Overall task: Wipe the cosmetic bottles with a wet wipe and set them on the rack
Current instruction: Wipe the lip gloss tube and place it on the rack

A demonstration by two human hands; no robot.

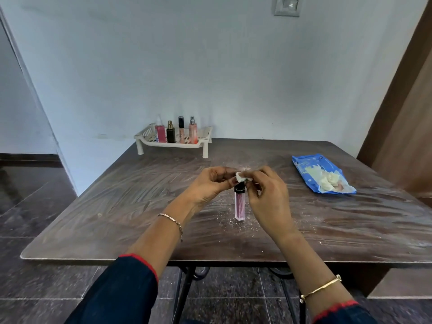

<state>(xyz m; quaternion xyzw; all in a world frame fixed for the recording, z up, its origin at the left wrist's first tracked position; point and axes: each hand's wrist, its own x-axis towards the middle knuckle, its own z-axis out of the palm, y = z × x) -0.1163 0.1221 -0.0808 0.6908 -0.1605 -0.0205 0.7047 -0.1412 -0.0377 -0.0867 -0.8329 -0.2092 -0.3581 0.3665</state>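
Note:
A slim pink lip-gloss tube (240, 206) with a black cap stands upright on the table's middle. My left hand (211, 183) pinches its black cap from the left. My right hand (268, 195) presses a small crumpled white wet wipe (243, 177) against the cap's top. At the table's far edge stands a white plastic rack (174, 141) with several bottles on it: a pink bottle (160, 133), a black bottle (171, 134), a slim tube with a dark cap (181, 129) and a peach spray bottle (192, 133).
A blue wet-wipe pack (311, 174) lies open at the right with used white wipes on it. White crumbs and smears cover the brown table (117, 206) around the tube. A wooden door stands at the far right.

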